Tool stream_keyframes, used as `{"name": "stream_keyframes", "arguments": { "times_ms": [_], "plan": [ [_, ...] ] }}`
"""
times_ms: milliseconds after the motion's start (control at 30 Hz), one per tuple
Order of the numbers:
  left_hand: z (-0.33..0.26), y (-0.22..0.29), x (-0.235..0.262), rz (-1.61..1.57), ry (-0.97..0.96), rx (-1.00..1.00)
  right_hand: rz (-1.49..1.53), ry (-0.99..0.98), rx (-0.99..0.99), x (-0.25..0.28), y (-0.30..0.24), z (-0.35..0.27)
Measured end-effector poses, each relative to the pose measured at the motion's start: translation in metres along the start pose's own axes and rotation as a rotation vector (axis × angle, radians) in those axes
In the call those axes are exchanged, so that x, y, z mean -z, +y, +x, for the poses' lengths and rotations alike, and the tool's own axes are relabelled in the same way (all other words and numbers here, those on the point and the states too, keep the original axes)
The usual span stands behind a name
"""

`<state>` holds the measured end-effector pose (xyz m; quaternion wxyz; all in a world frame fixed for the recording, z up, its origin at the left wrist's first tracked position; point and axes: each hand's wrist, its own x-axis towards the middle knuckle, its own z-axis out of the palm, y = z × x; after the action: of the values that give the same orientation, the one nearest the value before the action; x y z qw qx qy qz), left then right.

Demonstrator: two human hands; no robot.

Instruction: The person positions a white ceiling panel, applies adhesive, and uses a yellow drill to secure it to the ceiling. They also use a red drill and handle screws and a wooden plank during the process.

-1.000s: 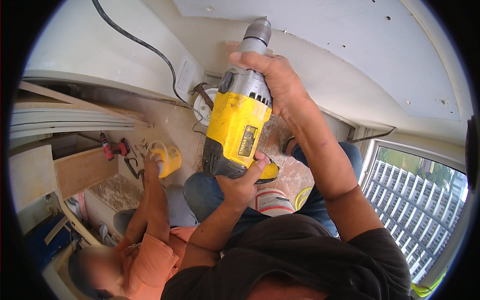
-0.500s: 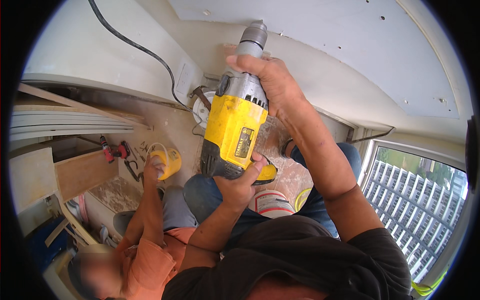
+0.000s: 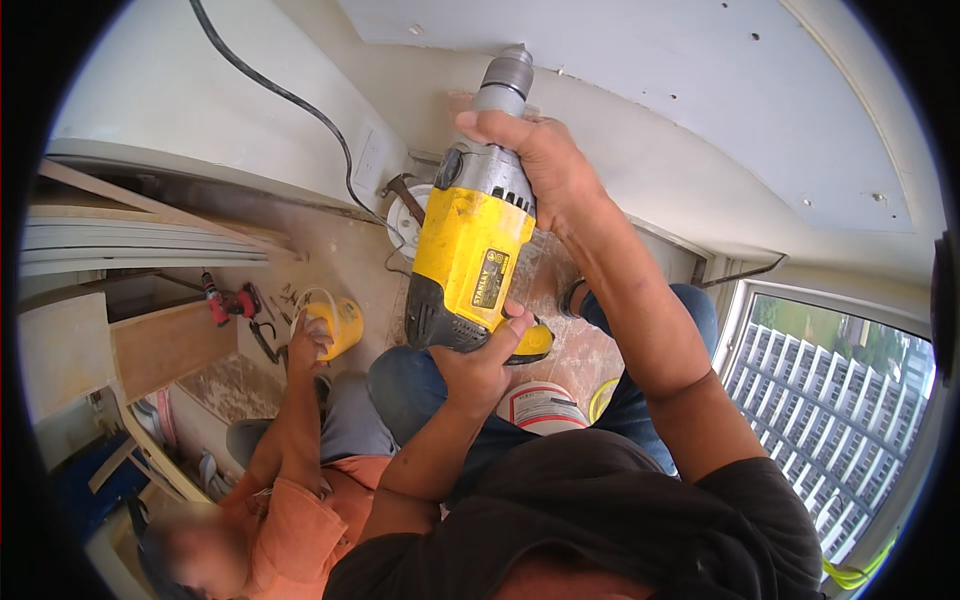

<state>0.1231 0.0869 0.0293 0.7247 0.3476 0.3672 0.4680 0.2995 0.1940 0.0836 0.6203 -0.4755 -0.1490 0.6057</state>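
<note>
A large yellow, black and silver power drill [image 3: 465, 250] is held out in front of me, its metal chuck [image 3: 511, 70] pointing away toward the wall. My right hand [image 3: 545, 155] is wrapped around the silver neck just behind the chuck, thumb across the top. At the back end, my left hand [image 3: 478, 362] grips the rear handle. Beyond the chuck tip is the lower edge of a pale wall panel [image 3: 640, 50]; whether a bit touches it I cannot tell.
To my left, a person in an orange shirt [image 3: 300, 520] holds a yellow bucket [image 3: 345, 325]. A hammer [image 3: 405, 195] rests on a white round lid or pail. A red cordless drill [image 3: 215, 300] lies farther left. Between my legs stands a white tub [image 3: 542, 408]. A window [image 3: 830, 400] is at right.
The drill and both my hands hold nearly the same position. The other person's hand has shifted slightly on the yellow bucket, and their head has moved a little.
</note>
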Motion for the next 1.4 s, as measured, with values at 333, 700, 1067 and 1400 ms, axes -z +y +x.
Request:
{"name": "stream_keyframes", "arguments": {
  "times_ms": [333, 700, 1067, 1400],
  "plan": [
    [-0.008, 0.008, 0.005, 0.041, -0.01, 0.024, 0.014, 0.005, 0.002, 0.0, 0.011, -0.003],
    [0.001, 0.012, -0.01, 0.006, 0.03, 0.082, -0.017, -0.019, -0.033, 0.005, -0.003, 0.013],
    [0.001, 0.006, -0.012, -0.052, -0.059, 0.042, -0.081, 0.033, -0.05, 0.005, -0.011, 0.008],
    [-0.002, 0.001, -0.014, 0.036, -0.051, 0.044, -0.104, -0.003, -0.047, 0.008, -0.011, 0.01]
  ]
}}
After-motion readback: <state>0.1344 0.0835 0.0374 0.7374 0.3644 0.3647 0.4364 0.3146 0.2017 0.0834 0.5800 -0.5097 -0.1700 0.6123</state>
